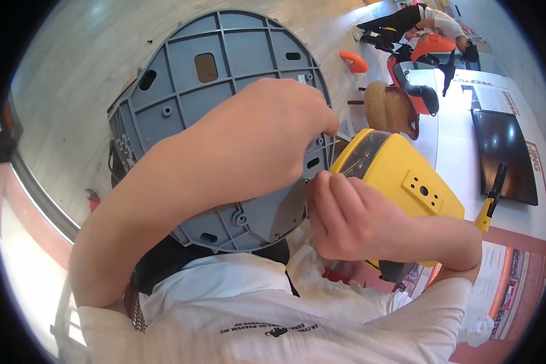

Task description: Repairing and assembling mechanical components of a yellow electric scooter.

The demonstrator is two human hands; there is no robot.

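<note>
A large rounded grey plastic panel (188, 73), ribbed and pierced with slots and screw bosses, stands tilted in front of my body. My left hand (285, 118) reaches across it to its right edge, with the fingers curled; most of them are hidden behind the back of the hand. Close to the panel's lower right edge, my right hand (355, 215) is closed in a pinch, and whatever its fingertips hold cannot be made out. Just beyond the right hand sits a yellow casing (400, 176) with a clear window and a small plate with holes.
To the right, a white table (452, 145) bears a black screen (503, 155). A yellow and black clamp (488, 203) is near its edge. A woven basket (388, 109) stands farther off. Another person (437, 24) bends beside an orange and black machine (415, 76) at the far right.
</note>
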